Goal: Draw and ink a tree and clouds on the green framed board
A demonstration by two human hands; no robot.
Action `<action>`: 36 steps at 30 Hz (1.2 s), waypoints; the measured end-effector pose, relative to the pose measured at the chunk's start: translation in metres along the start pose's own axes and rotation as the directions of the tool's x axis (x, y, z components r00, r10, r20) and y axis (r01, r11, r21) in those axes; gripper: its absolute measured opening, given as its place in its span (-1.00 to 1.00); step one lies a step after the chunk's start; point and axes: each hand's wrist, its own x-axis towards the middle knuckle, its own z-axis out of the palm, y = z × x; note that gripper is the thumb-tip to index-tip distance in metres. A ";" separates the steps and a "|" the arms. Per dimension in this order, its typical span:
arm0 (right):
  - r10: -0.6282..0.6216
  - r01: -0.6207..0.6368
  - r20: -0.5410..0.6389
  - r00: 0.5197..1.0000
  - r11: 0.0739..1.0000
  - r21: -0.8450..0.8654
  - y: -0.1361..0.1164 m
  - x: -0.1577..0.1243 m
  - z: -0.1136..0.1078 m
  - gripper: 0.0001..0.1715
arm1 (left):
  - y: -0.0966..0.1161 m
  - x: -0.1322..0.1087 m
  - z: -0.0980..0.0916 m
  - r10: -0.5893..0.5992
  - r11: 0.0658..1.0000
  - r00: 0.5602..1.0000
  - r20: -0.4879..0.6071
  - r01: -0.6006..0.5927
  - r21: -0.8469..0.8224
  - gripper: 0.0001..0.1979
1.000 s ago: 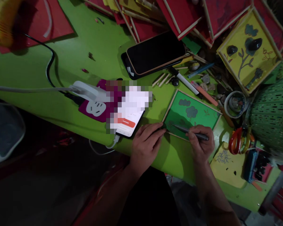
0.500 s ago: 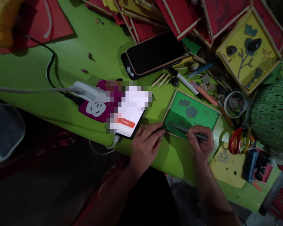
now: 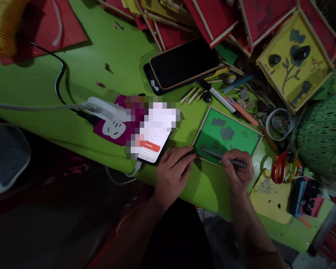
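A small green picture (image 3: 242,136) with a thin wooden-stick border lies at the table's front edge. It bears grey cloud and flower shapes and drawn leaves. My left hand (image 3: 173,170) is closed at its left corner, fingertips pressed on the border; a small dark patch by them is unclear. My right hand (image 3: 239,168) grips a grey pen (image 3: 236,162), its tip pointing at the picture's lower left part. Just left of my left hand is a lit phone (image 3: 156,136), partly blurred out, with a white cable plugged in.
A purple power strip (image 3: 100,132) stands left of the phone. Two dark phones (image 3: 184,63) lie stacked behind. Markers (image 3: 221,99), stones and sticks spread beyond the picture. At right are scissors (image 3: 280,168), a green basket (image 3: 322,130) and a yellow framed picture (image 3: 289,80).
The pen tip has shifted very slightly left and down over the green picture. My left hand stays at the corner, and the surrounding things have not moved.
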 end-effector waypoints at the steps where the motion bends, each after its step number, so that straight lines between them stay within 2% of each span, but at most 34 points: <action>1: 0.003 -0.002 0.006 1.000 1.000 -0.002 0.000 0.000 0.000 -0.92 | 0.000 0.000 0.000 0.000 1.000 1.000 -0.001 0.000 0.000 -0.73; 5: 0.005 -0.004 0.034 0.999 1.000 -0.015 0.001 0.000 -0.001 -0.93 | 0.000 0.000 0.000 0.014 1.000 1.000 -0.011 -0.014 0.002 -0.73; 10: -0.003 0.003 -0.014 1.000 1.000 -0.012 0.001 0.000 0.001 -0.91 | 0.000 0.000 0.001 0.015 1.000 1.000 -0.012 -0.015 0.000 -0.74; 15: -0.007 0.007 0.018 1.000 1.000 -0.011 0.001 0.000 -0.001 -0.91 | -0.001 0.000 0.001 0.011 1.000 1.000 -0.008 -0.011 -0.001 -0.73; 25: -0.016 0.016 -0.012 1.000 1.000 -0.003 0.002 0.001 0.001 -0.91 | -0.001 0.000 0.001 0.012 1.000 1.000 -0.007 -0.012 -0.004 -0.73; 36: -0.001 0.001 0.008 1.000 1.000 -0.024 0.002 0.000 0.001 -0.91 | 0.000 0.000 -0.001 -0.007 1.000 1.000 0.000 0.007 -0.007 -0.73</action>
